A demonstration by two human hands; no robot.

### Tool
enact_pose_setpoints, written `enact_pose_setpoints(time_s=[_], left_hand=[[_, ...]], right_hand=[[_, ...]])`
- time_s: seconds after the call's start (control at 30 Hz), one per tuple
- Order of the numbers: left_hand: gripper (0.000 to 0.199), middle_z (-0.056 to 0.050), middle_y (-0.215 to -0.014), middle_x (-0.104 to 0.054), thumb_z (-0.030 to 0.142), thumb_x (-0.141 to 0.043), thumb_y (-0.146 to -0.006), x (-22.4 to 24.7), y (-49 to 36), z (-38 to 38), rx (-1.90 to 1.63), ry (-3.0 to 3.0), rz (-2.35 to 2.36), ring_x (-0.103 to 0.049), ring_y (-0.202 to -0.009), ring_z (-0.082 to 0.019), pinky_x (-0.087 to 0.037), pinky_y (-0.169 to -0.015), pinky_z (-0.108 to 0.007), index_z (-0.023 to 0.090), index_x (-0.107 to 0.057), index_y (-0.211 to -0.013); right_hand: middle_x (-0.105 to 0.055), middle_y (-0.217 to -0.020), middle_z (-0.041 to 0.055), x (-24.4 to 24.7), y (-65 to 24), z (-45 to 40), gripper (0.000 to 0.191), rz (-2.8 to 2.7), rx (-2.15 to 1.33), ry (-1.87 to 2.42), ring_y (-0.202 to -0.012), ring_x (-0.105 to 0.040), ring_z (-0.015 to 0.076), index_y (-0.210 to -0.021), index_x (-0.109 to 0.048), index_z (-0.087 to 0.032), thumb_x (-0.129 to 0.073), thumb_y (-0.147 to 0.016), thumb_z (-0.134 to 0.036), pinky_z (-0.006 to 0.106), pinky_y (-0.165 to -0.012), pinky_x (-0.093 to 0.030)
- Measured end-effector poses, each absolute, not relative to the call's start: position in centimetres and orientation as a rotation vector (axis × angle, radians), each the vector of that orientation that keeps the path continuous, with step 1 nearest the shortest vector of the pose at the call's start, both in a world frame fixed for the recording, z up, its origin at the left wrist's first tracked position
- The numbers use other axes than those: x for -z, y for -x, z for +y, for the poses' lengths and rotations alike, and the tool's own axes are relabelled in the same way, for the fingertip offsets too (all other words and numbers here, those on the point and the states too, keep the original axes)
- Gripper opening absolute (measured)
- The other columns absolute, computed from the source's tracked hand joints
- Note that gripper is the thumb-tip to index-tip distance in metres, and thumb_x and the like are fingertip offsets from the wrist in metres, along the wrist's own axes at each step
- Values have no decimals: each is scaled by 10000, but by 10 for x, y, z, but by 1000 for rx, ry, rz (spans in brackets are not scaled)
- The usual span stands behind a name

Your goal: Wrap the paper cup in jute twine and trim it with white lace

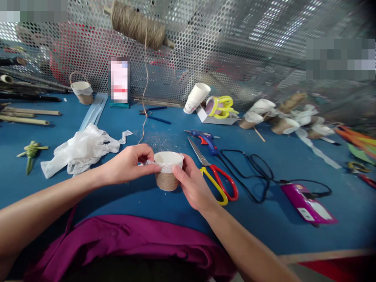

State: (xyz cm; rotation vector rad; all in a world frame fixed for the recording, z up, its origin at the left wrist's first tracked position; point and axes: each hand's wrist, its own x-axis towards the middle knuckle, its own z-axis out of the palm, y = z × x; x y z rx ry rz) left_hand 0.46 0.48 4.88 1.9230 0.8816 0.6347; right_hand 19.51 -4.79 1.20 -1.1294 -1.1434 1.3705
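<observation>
A paper cup (167, 181) wrapped in brown twine on its lower part, with a white lace band near the rim, is held just above the table in front of me. My right hand (192, 182) grips its right side, thumb on the front of the band. At the left of the rim, my left hand (133, 162) pinches a strip of white lace (147, 162) between thumb and fingers. Open scissors (216, 174) with red and yellow handles lie right of the cup. Behind them is a blue glue gun (205, 140).
White lace fabric (88, 147) lies bunched at left. A twine spool (138, 25) hangs on the mesh, its strand reaching the table. Pliers (154, 114), stacked cups (196, 97), a tape box (219, 116) and a purple power strip (308, 203) with a black cord stand around.
</observation>
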Motion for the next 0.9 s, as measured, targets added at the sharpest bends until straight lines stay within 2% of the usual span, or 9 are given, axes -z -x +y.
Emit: enact_pose_setpoints(time_s=[0.2, 0.4, 0.57, 0.73, 0.9], left_hand=[[226, 28, -670, -492, 346, -574, -766, -48, -5, 5, -625, -1929, 893, -441, -608, -79, -385, -562, -205, 152, -499, -679], [234, 37, -641, -492, 348, -584, -765, -51, -3, 7, -605, -1938, 876, -450, -591, -79, -388, -558, -207, 159, -489, -666], [213, 18, -683, -527, 356, -562, -779, -52, 0, 11, -546, -2006, 894, -510, -663, -114, -443, -669, -268, 163, -509, -705], [309, -43, -939, -602, 396, -627, -737, -45, 2, 15, -600, -2013, 977, -573, -908, -179, -450, -853, -356, 173, -521, -924], [608, -111, -1097, -601, 405, -667, -704, -40, 0, 13, -536, -1811, 815, -558, -1020, -216, -381, -956, -436, 165, -396, -1193]], right_hand=[[-612, -1138, 81, -12, -195, -48, 500, -1136, -1356, 1153, -1025, -592, 224, -1045, -480, -240, -691, -687, -517, 391, -889, -473], [-627, -1087, 73, -13, -193, -47, 542, -1176, -1285, 1217, -983, -610, 223, -1045, -461, -246, -743, -635, -463, 397, -846, -509], [-622, -1080, 73, -16, -191, -48, 530, -1170, -1233, 1253, -981, -610, 225, -1016, -446, -247, -748, -621, -430, 394, -831, -517], [-619, -1058, 86, -20, -190, -47, 529, -1201, -1180, 1322, -959, -616, 224, -997, -441, -222, -738, -616, -435, 391, -842, -506], [-628, -1013, 94, -22, -190, -47, 568, -1266, -1133, 1379, -904, -630, 229, -987, -432, -219, -743, -589, -481, 389, -788, -523]])
